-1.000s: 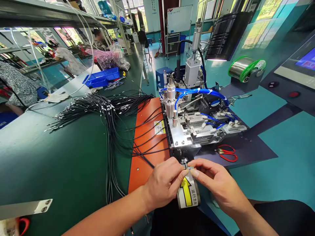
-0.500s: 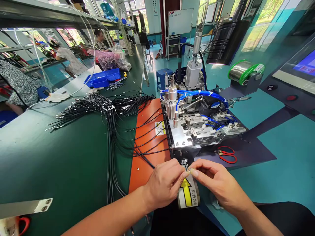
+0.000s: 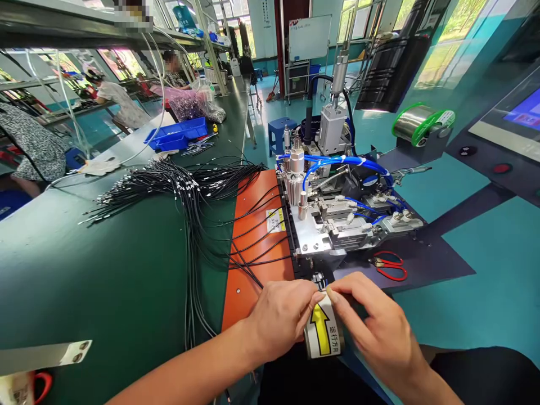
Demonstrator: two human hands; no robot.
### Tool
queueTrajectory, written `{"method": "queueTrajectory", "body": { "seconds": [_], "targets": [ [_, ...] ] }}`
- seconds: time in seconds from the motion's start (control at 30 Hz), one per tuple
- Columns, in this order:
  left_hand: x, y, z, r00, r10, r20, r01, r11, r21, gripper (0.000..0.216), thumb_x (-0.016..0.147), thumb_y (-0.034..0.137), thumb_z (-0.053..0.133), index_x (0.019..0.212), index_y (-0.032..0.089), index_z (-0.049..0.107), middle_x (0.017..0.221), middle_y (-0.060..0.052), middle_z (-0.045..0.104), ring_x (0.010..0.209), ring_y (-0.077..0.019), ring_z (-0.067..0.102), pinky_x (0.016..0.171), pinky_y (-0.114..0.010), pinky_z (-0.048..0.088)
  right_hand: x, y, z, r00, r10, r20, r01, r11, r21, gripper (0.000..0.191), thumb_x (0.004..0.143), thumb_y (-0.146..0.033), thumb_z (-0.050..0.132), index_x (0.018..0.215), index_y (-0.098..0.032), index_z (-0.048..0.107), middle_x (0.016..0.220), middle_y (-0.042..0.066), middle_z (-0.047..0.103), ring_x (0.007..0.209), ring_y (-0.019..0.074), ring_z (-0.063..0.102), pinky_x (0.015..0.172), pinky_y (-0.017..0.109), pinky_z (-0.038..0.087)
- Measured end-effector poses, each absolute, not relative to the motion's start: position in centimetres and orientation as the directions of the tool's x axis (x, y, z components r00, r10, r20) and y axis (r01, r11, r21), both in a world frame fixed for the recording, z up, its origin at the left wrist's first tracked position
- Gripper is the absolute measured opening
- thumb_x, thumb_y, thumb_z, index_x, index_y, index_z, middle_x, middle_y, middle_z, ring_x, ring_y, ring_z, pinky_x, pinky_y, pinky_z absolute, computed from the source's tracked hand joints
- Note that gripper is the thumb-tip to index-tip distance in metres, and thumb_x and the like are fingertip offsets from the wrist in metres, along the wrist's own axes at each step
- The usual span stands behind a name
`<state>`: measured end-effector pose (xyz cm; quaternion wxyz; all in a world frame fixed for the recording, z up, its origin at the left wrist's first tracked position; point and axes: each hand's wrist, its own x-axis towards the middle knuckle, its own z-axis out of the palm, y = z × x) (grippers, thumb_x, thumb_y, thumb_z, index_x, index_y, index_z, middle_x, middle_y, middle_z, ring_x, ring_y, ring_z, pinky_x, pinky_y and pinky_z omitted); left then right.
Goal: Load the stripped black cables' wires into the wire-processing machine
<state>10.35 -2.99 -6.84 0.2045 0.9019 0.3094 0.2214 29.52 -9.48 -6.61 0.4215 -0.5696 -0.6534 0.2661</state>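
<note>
My left hand (image 3: pixel 287 312) is closed in a pinch on the end of a black cable (image 3: pixel 252 273), which runs over the orange cover into my fist. My right hand (image 3: pixel 373 320) pinches at the same spot, thumb and forefinger meeting the left fingertips. What lies between the right fingers is too small and covered to make out. Just beyond the fingertips is a small metal fixture (image 3: pixel 319 278) at the front of the machine (image 3: pixel 333 202). Below them, a white label with a yellow arrow (image 3: pixel 321 332) shows on a rounded housing.
Several black cables (image 3: pixel 189 225) lie bundled on the green table (image 3: pixel 126 281) and across the orange cover (image 3: pixel 253 225). Red-handled cutters (image 3: pixel 390 265) rest right of the machine. A solder spool (image 3: pixel 422 124) and a control panel (image 3: pixel 502 146) stand further right. Other people sit at the left.
Both hands stay together at the front of the machine. The fingertips have shifted slightly, and my right hand has turned a little with its fingers closer over the cable end.
</note>
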Motion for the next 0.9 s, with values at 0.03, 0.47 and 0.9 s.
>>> {"method": "queueTrajectory", "body": {
  "seconds": [0.03,0.47,0.9],
  "targets": [
    [10.4,-3.0,-6.9,0.713,0.644,0.279,0.463,-0.73,0.503,0.028,0.102,0.03,0.04,0.081,0.016,0.053,0.068,0.002,0.055,0.059,-0.0073,0.049,0.055,-0.023,0.03,30.0,-9.4,-6.4,0.017,0.989,0.145,0.466,0.12,-0.876,0.013,0.101,-0.033,0.055,0.105,-0.025,0.064,0.097,0.0,0.062,0.09,0.0137,0.058,0.078,0.026,0.046],
    [10.5,-2.9,-7.3,0.722,0.592,0.358,0.432,-0.79,0.436,0.027,0.1,0.028,0.044,0.076,0.016,0.047,0.066,0.002,0.052,0.055,-0.0081,0.041,0.054,-0.023,0.026,31.3,-7.9,-4.6,-0.175,0.984,-0.025,0.424,0.052,-0.904,0.015,0.102,-0.032,0.052,0.094,-0.023,0.061,0.093,-0.001,0.057,0.083,0.0126,0.053,0.074,0.027,0.045],
    [10.3,-2.7,-6.2,0.774,0.553,0.308,0.455,-0.824,0.337,0.032,0.102,0.029,0.039,0.073,0.016,0.047,0.062,0.003,0.052,0.052,-0.0097,0.042,0.051,-0.025,0.026,31.9,-7.8,-5.8,-0.038,0.939,0.343,0.618,0.292,-0.73,0.015,0.102,-0.025,0.049,0.09,-0.018,0.054,0.09,0.003,0.054,0.083,0.0143,0.05,0.074,0.028,0.04]
  ]
}}
